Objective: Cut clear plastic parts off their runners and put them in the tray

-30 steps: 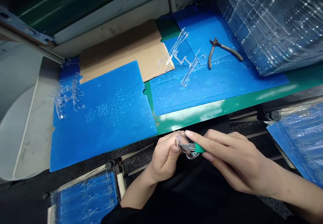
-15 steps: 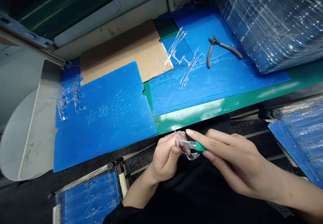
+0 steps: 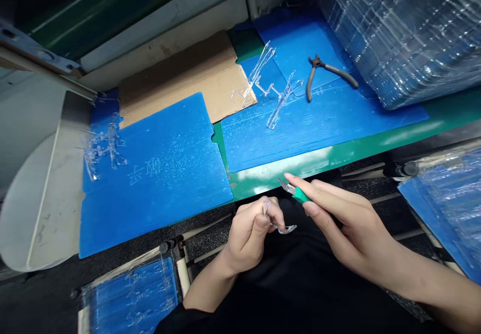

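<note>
My left hand (image 3: 250, 231) is closed on a small clear plastic part (image 3: 287, 229), whose curved end sticks out to the right of the fingers. Between the fingers and thumb of my right hand (image 3: 343, 221) is a green-handled knife (image 3: 300, 195), its short blade pointing up and left. The blade stands apart from the plastic part, above and to the right of it. Both hands are in front of the table's near edge, over a dark garment.
Blue sheets (image 3: 180, 173) and brown cardboard (image 3: 180, 83) lie on the green table (image 3: 263, 181). Clear plastic frames (image 3: 278, 108) and grey-handled pliers (image 3: 317, 63) rest there. Stacked clear trays (image 3: 413, 38) stand at the right. Trays (image 3: 135, 294) of clear parts flank me below.
My right hand has lifted the knife up and away from the plastic part, and the blade has tilted. My left hand still grips the part in nearly the same place.
</note>
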`<state>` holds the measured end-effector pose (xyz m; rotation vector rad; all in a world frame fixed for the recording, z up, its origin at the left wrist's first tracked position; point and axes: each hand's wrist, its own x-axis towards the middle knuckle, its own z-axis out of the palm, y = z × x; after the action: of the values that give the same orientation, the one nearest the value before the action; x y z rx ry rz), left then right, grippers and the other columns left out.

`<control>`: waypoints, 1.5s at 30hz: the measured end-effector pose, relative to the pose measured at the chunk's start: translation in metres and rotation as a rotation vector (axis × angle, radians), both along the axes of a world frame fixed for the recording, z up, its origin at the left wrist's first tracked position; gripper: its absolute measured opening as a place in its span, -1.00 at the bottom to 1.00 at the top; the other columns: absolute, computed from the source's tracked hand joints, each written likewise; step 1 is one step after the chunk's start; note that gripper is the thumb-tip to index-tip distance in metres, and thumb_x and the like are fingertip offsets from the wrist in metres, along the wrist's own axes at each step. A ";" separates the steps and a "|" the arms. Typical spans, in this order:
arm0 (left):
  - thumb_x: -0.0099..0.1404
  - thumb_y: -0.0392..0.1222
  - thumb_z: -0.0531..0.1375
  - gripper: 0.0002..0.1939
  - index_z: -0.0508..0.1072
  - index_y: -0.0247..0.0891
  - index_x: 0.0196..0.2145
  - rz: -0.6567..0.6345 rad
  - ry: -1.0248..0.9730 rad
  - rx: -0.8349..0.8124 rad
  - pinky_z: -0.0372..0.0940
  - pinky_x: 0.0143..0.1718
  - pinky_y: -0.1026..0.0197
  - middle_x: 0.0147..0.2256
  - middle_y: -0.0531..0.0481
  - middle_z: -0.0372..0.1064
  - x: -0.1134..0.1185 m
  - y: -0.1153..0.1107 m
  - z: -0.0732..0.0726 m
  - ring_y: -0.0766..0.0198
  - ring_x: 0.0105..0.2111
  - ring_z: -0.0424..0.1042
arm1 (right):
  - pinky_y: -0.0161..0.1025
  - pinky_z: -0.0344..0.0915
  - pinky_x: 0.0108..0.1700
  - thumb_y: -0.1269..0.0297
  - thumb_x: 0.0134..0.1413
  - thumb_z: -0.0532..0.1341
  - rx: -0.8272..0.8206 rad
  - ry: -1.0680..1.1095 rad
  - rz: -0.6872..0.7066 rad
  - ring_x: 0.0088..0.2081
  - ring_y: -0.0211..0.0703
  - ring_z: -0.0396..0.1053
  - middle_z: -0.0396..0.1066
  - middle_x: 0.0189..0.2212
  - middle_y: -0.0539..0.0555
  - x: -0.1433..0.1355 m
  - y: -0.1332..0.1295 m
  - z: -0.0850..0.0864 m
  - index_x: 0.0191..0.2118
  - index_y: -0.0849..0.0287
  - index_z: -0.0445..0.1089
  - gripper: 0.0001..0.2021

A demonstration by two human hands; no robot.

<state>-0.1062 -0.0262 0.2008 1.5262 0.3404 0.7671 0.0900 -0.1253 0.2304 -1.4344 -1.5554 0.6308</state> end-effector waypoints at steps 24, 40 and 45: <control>0.70 -0.02 -0.03 -0.57 0.42 -0.25 -0.29 0.018 0.072 0.214 0.29 -0.30 0.18 -0.41 -0.06 0.45 -0.001 0.005 0.008 0.25 -0.40 0.40 | -0.31 0.21 -0.38 0.46 0.55 0.06 0.003 -0.165 0.189 -0.37 -0.31 0.39 0.38 -0.29 -0.05 0.012 -0.015 0.022 0.53 0.12 0.12 -0.45; 0.70 0.01 -0.03 -0.54 0.40 -0.25 -0.31 0.004 0.082 0.172 0.27 -0.34 0.23 -0.44 -0.01 0.41 0.001 0.004 0.010 0.31 -0.44 0.38 | -0.29 0.19 -0.40 0.46 0.55 0.04 0.024 -0.217 0.196 -0.37 -0.33 0.36 0.33 -0.27 -0.04 0.013 -0.016 0.021 0.51 0.19 0.13 -0.48; 0.70 -0.01 -0.04 -0.54 0.40 -0.25 -0.32 0.005 0.088 0.194 0.27 -0.33 0.21 -0.45 -0.01 0.40 0.002 0.006 0.010 0.31 -0.45 0.38 | -0.29 0.19 -0.39 0.45 0.56 0.04 -0.015 -0.206 0.206 -0.35 -0.33 0.38 0.34 -0.26 -0.03 0.015 -0.016 0.021 0.55 0.15 0.09 -0.45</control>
<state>-0.1046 -0.0205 0.2108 1.7454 0.3428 0.7555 0.1047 -0.1416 0.2517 -1.3963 -1.8810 0.6313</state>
